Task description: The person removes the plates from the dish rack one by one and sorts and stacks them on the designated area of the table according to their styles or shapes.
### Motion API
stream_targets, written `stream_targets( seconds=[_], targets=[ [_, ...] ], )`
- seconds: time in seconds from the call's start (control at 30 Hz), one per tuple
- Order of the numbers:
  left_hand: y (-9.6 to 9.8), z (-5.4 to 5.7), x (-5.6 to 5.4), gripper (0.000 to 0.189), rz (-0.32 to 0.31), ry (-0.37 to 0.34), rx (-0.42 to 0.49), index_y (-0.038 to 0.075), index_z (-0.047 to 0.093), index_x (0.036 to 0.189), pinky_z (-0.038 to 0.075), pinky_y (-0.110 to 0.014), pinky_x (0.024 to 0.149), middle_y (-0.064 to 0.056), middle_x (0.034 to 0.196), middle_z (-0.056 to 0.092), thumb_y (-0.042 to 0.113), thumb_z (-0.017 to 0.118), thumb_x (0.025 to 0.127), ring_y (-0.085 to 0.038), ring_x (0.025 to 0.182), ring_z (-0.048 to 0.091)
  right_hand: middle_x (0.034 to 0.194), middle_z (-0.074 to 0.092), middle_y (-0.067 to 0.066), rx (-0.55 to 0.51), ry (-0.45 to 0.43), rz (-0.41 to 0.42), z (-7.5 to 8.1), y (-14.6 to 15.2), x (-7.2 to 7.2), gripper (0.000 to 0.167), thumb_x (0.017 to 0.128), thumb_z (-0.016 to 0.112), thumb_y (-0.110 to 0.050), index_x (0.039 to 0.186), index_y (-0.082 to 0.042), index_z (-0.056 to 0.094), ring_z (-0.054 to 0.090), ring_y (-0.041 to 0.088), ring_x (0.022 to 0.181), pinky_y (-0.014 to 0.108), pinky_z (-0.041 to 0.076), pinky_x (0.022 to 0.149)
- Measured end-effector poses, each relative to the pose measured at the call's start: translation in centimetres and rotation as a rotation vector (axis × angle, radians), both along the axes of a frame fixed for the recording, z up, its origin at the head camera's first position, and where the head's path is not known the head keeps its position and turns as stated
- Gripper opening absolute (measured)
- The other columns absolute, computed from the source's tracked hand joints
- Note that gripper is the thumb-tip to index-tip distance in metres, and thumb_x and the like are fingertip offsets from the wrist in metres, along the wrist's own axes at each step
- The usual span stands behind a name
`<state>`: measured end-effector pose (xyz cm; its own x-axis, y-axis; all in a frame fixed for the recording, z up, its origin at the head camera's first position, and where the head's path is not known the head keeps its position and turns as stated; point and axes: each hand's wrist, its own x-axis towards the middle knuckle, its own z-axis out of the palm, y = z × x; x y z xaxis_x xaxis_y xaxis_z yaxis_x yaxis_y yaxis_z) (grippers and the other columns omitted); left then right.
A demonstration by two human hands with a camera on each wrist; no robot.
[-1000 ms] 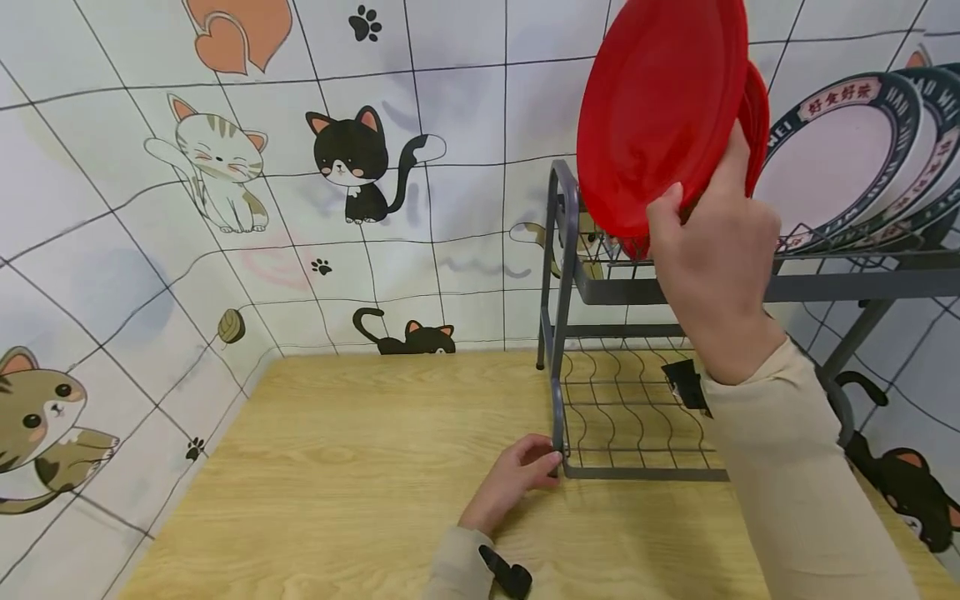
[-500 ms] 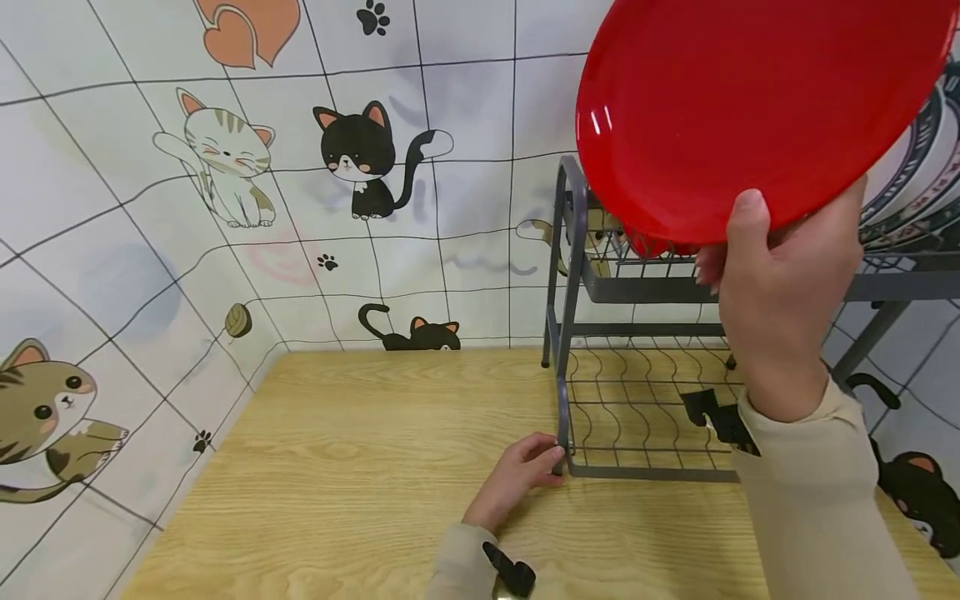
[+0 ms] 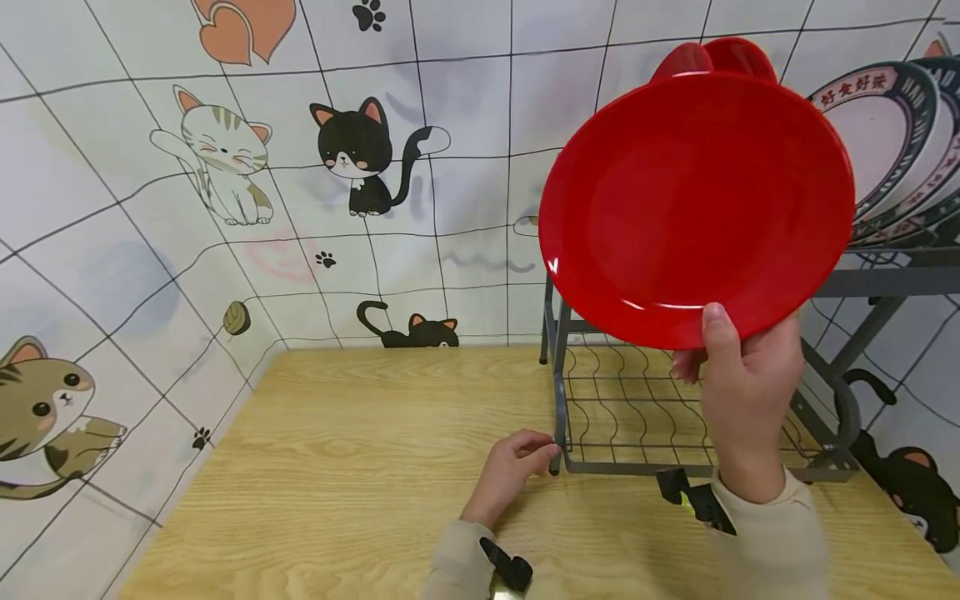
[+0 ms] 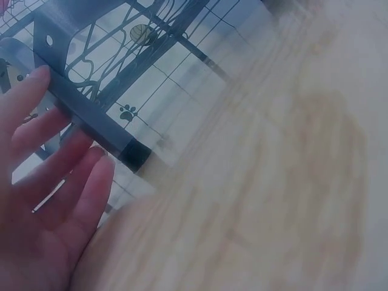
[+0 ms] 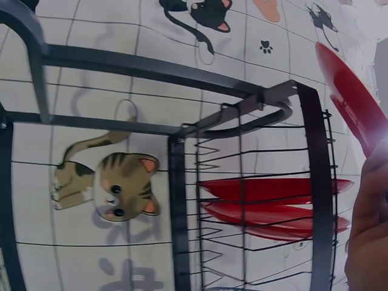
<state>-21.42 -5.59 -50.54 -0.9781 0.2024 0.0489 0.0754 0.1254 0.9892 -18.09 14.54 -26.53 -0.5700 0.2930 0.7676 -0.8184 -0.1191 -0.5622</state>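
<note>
My right hand (image 3: 753, 396) holds a round red plate (image 3: 697, 208) by its lower rim, thumb on the front face and fingers behind. The plate is tilted up, facing me, in front of the grey two-tier dish rack (image 3: 885, 283) and overlapping its upper tier. Down at the rack's front left leg, my left hand (image 3: 510, 471) pinches the leg between thumb and fingers. The left wrist view shows those fingertips (image 4: 39, 74) against the grey leg (image 4: 91, 124) with its black foot. More red plates (image 5: 260, 191) stand in the upper tier's wire slots, mostly hidden in the head view.
White plates with dark green patterned rims (image 3: 870, 137) stand on the right of the upper tier. Below is the lower wire shelf (image 3: 622, 408). The rack stands on a wooden table (image 3: 322, 467) against a tiled wall (image 3: 472, 200) with cartoon cats.
My right hand has drawn the red plate out of the upper tier, turned its face toward me and brought it lower and nearer. My left hand stays at the rack leg.
</note>
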Motion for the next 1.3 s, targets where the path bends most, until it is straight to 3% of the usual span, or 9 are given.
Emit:
stream_targets(
  seconds=[0.1, 0.3, 0.63, 0.83, 1.1, 1.3],
  targets=[
    [0.0, 0.0, -0.1, 0.024, 0.03, 0.031, -0.041, 0.029, 0.066, 0.095, 0.049, -0.031, 0.067, 0.008, 0.091, 0.064, 0.045, 0.063, 0.078, -0.017, 0.075, 0.062, 0.069, 0.055, 0.018, -0.014, -0.039, 0.027, -1.6, 0.0, 0.4, 0.03, 0.083, 0.048, 0.005, 0.112, 0.006, 0.042, 0.047, 0.018, 0.04, 0.019, 0.043, 0.041],
    [0.1, -0.1, -0.2, 0.025, 0.024, 0.012, -0.05, 0.027, 0.066, 0.096, 0.048, -0.031, 0.068, 0.007, 0.088, 0.065, 0.045, 0.063, 0.079, -0.018, 0.073, 0.062, 0.066, 0.054, 0.015, -0.009, -0.067, 0.054, -3.5, 0.0, 1.2, 0.028, 0.084, 0.046, 0.007, 0.112, 0.007, 0.041, 0.046, 0.018, 0.042, 0.019, 0.042, 0.041],
    [-0.4, 0.0, -0.2, 0.024, -0.016, -0.007, -0.089, 0.028, 0.066, 0.095, 0.045, -0.031, 0.075, 0.006, 0.088, 0.066, 0.046, 0.06, 0.08, -0.017, 0.075, 0.062, 0.069, 0.055, 0.016, -0.055, -0.027, 0.064, -6.2, -0.2, 0.4, 0.029, 0.082, 0.045, 0.008, 0.111, 0.011, 0.042, 0.045, 0.016, 0.042, 0.019, 0.043, 0.042],
    [-0.5, 0.1, -0.3, 0.023, -0.032, -0.012, -0.074, 0.026, 0.066, 0.096, 0.045, -0.03, 0.077, 0.004, 0.089, 0.066, 0.043, 0.06, 0.081, -0.019, 0.076, 0.063, 0.071, 0.056, 0.016, -0.051, -0.016, 0.097, -7.0, -0.1, -0.2, 0.027, 0.083, 0.045, 0.01, 0.11, 0.013, 0.043, 0.047, 0.016, 0.045, 0.019, 0.045, 0.044],
    [-0.6, 2.8, 0.8, 0.015, -0.033, 0.004, 0.007, 0.018, 0.066, 0.097, 0.05, -0.04, 0.071, -0.01, 0.093, 0.065, 0.026, 0.062, 0.084, -0.035, 0.08, 0.061, 0.076, 0.057, 0.014, -0.009, -0.036, 0.069, -7.0, -0.3, 0.1, 0.03, 0.083, 0.045, 0.011, 0.113, 0.011, 0.043, 0.048, 0.014, 0.047, 0.017, 0.046, 0.047],
    [-0.6, 3.3, 1.1, 0.014, -0.051, 0.01, 0.018, 0.018, 0.066, 0.097, 0.049, -0.046, 0.071, -0.013, 0.095, 0.064, 0.023, 0.062, 0.084, -0.039, 0.082, 0.059, 0.077, 0.057, 0.014, -0.001, -0.021, 0.069, -7.2, -0.3, 0.0, 0.03, 0.083, 0.044, 0.011, 0.112, 0.012, 0.043, 0.048, 0.014, 0.047, 0.017, 0.046, 0.047]
  ],
)
